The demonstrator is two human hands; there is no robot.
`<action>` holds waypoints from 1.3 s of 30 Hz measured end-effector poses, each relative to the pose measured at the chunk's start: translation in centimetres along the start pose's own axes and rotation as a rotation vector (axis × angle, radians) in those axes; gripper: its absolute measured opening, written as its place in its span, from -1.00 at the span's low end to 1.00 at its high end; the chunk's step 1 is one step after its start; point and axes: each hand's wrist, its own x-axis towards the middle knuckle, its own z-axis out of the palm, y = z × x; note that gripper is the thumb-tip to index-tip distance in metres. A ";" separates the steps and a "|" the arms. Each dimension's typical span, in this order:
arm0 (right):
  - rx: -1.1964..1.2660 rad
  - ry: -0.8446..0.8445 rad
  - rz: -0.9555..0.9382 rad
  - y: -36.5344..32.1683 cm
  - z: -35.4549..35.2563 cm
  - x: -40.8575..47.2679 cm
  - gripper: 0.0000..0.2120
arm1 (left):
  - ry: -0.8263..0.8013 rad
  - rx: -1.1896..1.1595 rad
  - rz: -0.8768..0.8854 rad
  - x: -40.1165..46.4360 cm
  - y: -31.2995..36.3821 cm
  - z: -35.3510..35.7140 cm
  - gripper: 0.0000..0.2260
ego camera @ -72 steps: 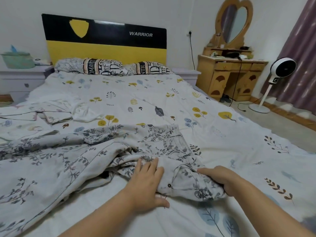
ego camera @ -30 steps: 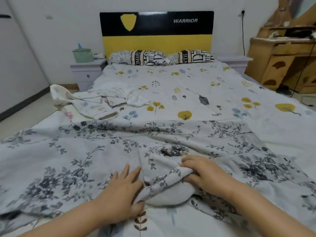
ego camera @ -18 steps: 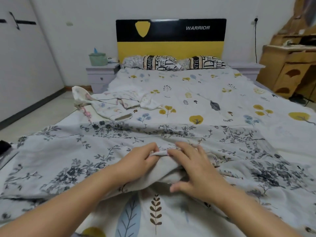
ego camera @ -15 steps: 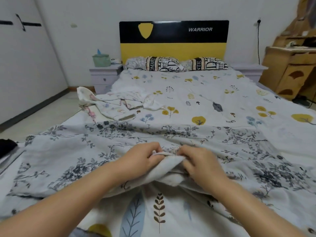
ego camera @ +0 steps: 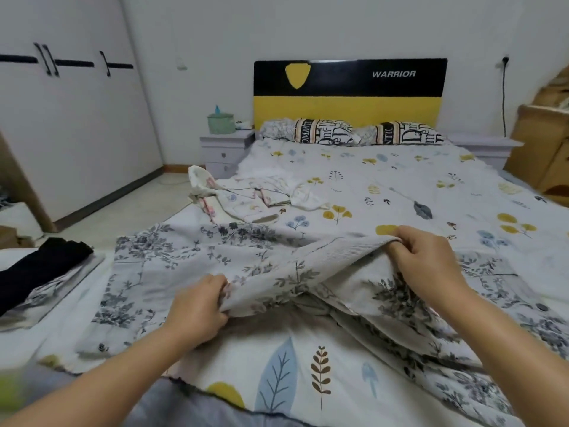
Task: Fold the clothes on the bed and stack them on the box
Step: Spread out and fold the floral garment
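A grey floral garment (ego camera: pixel 191 266) lies spread across the near part of the bed (ego camera: pixel 385 186). My left hand (ego camera: pixel 197 306) grips its near edge, and my right hand (ego camera: pixel 428 260) pinches a raised fold of the same cloth further right and lifts it off the sheet. A second, pale patterned garment (ego camera: pixel 246 198) lies crumpled near the bed's left edge, further back. At the left a white box (ego camera: pixel 77 272) stands beside the bed with folded clothes on it, a black garment (ego camera: pixel 40 269) on top.
Two pillows (ego camera: pixel 354 134) lie against the black and yellow headboard. A grey nightstand (ego camera: pixel 224 152) with a green container stands at the back left. White wardrobe doors line the left wall. A wooden dresser (ego camera: pixel 548 149) is at the right edge.
My hands, close together on one bunch of cloth before, have moved apart; the right hand has lifted a fold up and to the right. The view has swung left, bringing the box into sight.
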 end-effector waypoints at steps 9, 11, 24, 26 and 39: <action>0.004 -0.179 -0.044 -0.8 -0.8 -1.0 -0.93 | -0.010 -0.300 -0.105 0.9 -4.8 -9.7 -0.84; 0.032 -0.246 -0.092 -1.5 -1.7 -1.1 -0.88 | -0.098 -0.232 -0.062 0.8 -4.4 -13.2 -0.86; 0.089 -0.229 0.014 -4.1 -0.7 1.9 -0.61 | -0.180 0.184 -0.112 4.2 -3.3 -22.2 -0.81; -0.155 -0.121 0.049 -3.3 1.6 2.6 -0.65 | -0.087 0.323 -0.075 5.8 -4.1 -18.8 -0.84; -0.710 -0.569 0.053 0.5 11.7 -0.2 -0.46 | 0.002 0.117 -0.623 3.0 -11.6 -3.9 -0.32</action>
